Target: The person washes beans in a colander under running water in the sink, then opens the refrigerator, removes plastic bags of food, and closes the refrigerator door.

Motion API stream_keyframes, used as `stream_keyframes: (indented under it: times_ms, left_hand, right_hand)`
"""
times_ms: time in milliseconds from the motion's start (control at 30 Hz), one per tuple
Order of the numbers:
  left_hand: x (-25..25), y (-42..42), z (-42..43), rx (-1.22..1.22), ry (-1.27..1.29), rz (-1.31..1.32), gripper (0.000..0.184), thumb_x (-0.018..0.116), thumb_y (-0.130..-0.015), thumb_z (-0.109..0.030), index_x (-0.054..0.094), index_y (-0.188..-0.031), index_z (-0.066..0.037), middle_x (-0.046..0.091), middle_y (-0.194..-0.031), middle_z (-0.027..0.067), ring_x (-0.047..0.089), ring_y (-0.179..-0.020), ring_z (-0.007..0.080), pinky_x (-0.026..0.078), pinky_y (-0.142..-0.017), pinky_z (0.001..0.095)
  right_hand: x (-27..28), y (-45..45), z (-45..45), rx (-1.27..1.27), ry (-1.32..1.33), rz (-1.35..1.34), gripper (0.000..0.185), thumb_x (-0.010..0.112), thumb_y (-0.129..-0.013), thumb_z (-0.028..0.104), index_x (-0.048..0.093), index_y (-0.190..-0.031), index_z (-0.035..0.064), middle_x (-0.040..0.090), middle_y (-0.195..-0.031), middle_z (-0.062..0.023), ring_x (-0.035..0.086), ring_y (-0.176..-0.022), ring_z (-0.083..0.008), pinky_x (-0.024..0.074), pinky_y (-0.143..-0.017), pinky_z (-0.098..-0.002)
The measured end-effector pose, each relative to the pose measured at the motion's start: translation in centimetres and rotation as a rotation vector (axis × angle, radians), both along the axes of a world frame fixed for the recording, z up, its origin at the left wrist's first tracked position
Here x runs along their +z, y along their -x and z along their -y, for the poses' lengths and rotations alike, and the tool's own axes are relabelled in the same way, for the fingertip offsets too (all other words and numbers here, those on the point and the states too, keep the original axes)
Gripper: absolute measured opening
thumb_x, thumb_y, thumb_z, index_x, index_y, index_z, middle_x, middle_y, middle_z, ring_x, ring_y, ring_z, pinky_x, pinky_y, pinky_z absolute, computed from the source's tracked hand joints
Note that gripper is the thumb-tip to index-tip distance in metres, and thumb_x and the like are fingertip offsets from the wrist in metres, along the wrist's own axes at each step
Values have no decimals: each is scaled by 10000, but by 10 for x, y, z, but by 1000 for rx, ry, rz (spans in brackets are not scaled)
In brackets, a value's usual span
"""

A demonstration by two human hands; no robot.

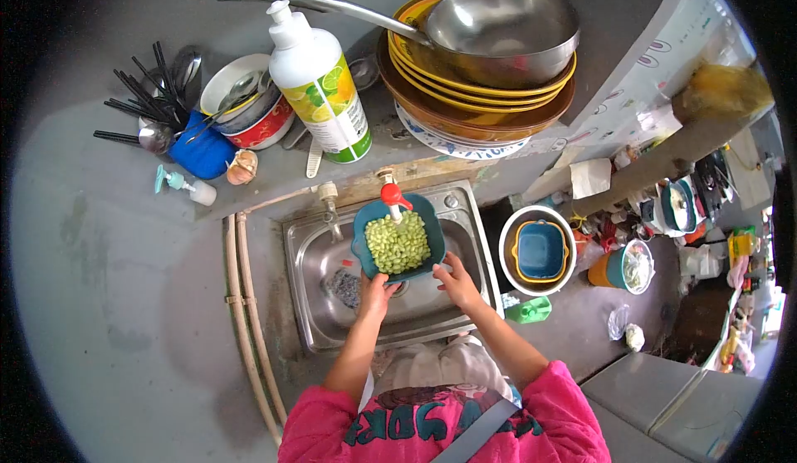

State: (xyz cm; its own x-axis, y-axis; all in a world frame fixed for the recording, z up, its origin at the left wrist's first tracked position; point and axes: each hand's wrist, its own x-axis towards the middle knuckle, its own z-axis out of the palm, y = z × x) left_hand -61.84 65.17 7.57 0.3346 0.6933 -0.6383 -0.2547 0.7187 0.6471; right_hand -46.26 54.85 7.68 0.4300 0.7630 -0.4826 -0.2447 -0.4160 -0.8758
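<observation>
A teal basin [359, 247] filled with pale green beans [397, 245] is above the steel sink [328, 330], under a tap with a red handle [392, 195]. My left hand [376, 295] grips the lower left edge of the basin. At the basin's lower right side is my right hand [455, 283], its fingers apart and the fingertips close to the rim; contact is hard to make out. A second metal tap [331, 215] stands to the left. Whether water runs into the basin cannot be made out.
Behind the sink, a ledge holds a white pump bottle [320, 89], stacked yellow plates [490, 102], a large ladle [505, 35], bowls [249, 97] and a blue utensil holder [202, 147]. Nested basins [541, 251] and a green jug [530, 310] stand at the right.
</observation>
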Motion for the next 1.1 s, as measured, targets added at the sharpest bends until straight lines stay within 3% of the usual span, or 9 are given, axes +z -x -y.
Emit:
stream_keyframes:
  times_ms: [200, 333, 467, 600, 633, 733, 767, 933, 1100]
  left_hand:
    - [-23, 13, -7, 27, 5, 205, 588, 434, -675, 45, 317, -1229, -114, 475, -1090, 95, 512, -971, 257, 482, -792, 419]
    - [-24, -10, -7, -13, 26, 171, 599, 421, -680, 64, 298, -1240, -110, 473, -1098, 101, 503, -1004, 266, 469, -811, 443]
    - [-23, -5, -8, -21, 160, 186, 573, 404, -694, 48, 317, -1235, -119, 465, -1128, 102, 502, -1005, 283, 475, -779, 448]
    - [-39, 8, -10, -66, 66, 130, 574, 406, -697, 33, 305, -1238, -132, 452, -1145, 110, 495, -1015, 301, 457, -791, 485]
    - [-28, 2, -6, -46, 69, 114, 580, 395, -694, 42, 301, -1242, -126, 441, -1158, 121, 484, -1033, 319, 437, -816, 514]
    - [-25, -1, -3, 10, 118, 193, 587, 389, -692, 52, 289, -1244, -123, 426, -1175, 133, 469, -1055, 332, 423, -840, 524]
    - [-13, 0, -1, 3, 69, 126, 589, 384, -691, 58, 275, -1243, -116, 416, -1183, 141, 460, -1066, 339, 415, -858, 526]
    - [-31, 19, -2, 2, 51, 180, 561, 380, -683, 68, 308, -1214, -96, 425, -1155, 138, 464, -1051, 339, 413, -869, 529]
    - [-25, 21, 4, 3, 87, 122, 459, 402, -704, 47, 381, -1146, -77, 473, -1102, 114, 499, -980, 306, 459, -820, 475]
  right_hand:
    - [4, -5, -7, -3, -73, 106, 553, 548, -841, 240, 274, -1288, 63, 460, -1143, -59, 523, -869, -133, 451, -681, -271]
    - [16, -5, -11, -103, -132, 50, 577, 574, -819, 228, 288, -1269, 6, 433, -1161, -108, 506, -759, -104, 416, -606, -241]
    - [17, -13, -10, -159, -146, 188, 566, 575, -816, 198, 291, -1268, 11, 417, -1179, -111, 504, -848, -144, 440, -681, -259]
    - [11, -19, -17, -111, -242, 359, 540, 574, -810, 175, 315, -1257, 20, 379, -1239, -121, 475, -966, -187, 448, -751, -274]
    - [27, -16, -23, -124, -240, 347, 504, 577, -780, 125, 364, -1227, 29, 382, -1239, -152, 445, -1035, -247, 415, -826, -331]
    - [65, -10, -40, -34, -298, 1001, 502, 577, -730, 71, 400, -1199, 38, 397, -1225, -164, 407, -1076, -315, 345, -903, -388]
    - [89, -4, -46, -26, -300, 981, 516, 572, -696, 47, 410, -1186, 39, 407, -1216, -164, 365, -1104, -356, 280, -946, -418]
    - [102, 8, -76, 70, -495, 885, 571, 558, -717, 8, 324, -1238, 6, 392, -1216, -190, 377, -1128, -334, 292, -962, -367]
    - [105, 25, -83, -74, -489, 831, 604, 612, -667, 23, 331, -1200, -23, 433, -1093, -194, 464, -982, -321, 369, -867, -362]
